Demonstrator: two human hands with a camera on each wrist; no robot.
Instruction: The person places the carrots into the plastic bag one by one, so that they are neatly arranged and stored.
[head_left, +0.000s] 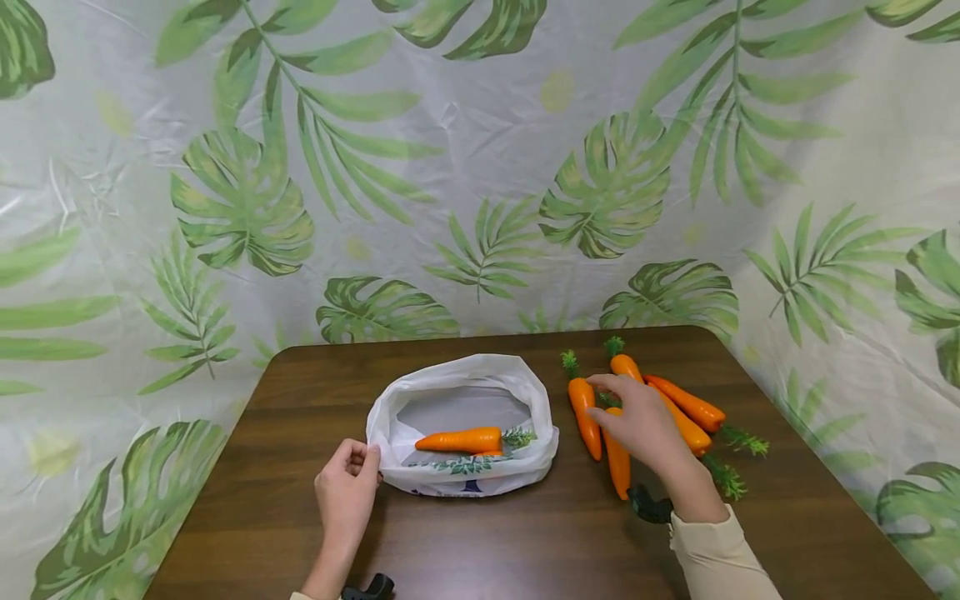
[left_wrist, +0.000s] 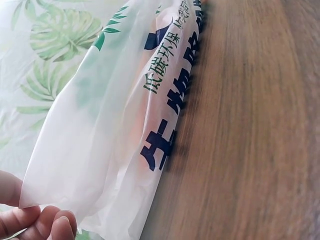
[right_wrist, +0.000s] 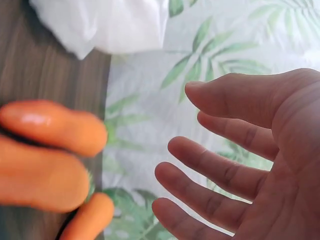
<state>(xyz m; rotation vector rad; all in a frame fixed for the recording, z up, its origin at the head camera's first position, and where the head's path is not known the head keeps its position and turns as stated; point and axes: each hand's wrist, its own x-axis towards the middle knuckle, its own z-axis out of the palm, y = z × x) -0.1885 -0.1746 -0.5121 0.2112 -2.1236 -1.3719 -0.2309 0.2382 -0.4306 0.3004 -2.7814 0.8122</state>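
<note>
A white plastic bag (head_left: 472,479) with green and dark blue print stands with its mouth spread wide. Inside it lies an orange carrot (head_left: 461,440) with a green top, and part of another shows beneath. My left hand (head_left: 348,483) pinches the bag's left rim between thumb and fingers. Over the loose carrots on the right, my right hand (head_left: 637,417) hovers with fingers spread, its thumb and fingertips near the leftmost carrot (head_left: 583,408). In the right wrist view nothing is between the fingers of that hand (right_wrist: 225,160).
Several more carrots (head_left: 686,402) lie in a loose cluster under and beyond the right hand, their green tops pointing different ways. Everything rests on a dark wooden table (head_left: 480,554). A leaf-patterned sheet (head_left: 480,167) hangs behind the table and along its sides.
</note>
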